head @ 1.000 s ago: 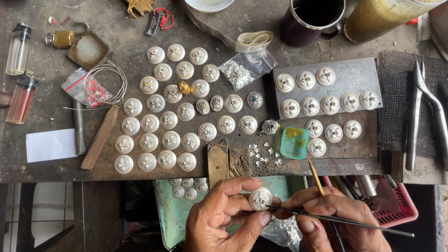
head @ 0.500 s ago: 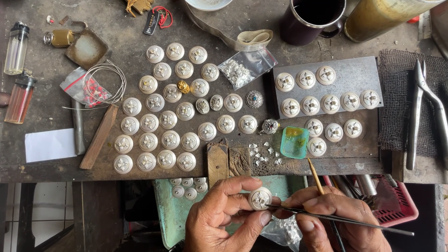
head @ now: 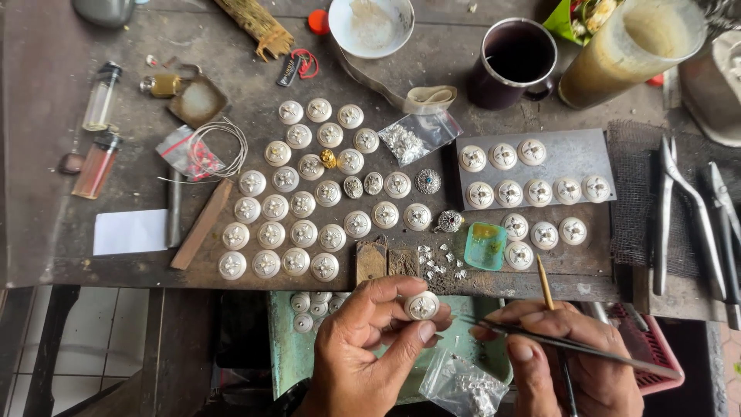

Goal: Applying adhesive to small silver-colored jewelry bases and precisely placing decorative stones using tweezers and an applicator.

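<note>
Between left hand (head: 370,351) fingers, white button (head: 421,306)

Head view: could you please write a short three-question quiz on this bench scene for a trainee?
1. True or false: the left hand holds a round white button in its fingers.
2. What does the right hand hold? A) tweezers B) pliers C) a lighter
3. Fill in: the dark mug stands just to the ___ of the tall glass in the picture.

Key: 1 true. 2 A, thin tweezers, tips pointing at the button; the pliers lie untouched on the bench. 3 left.
</note>
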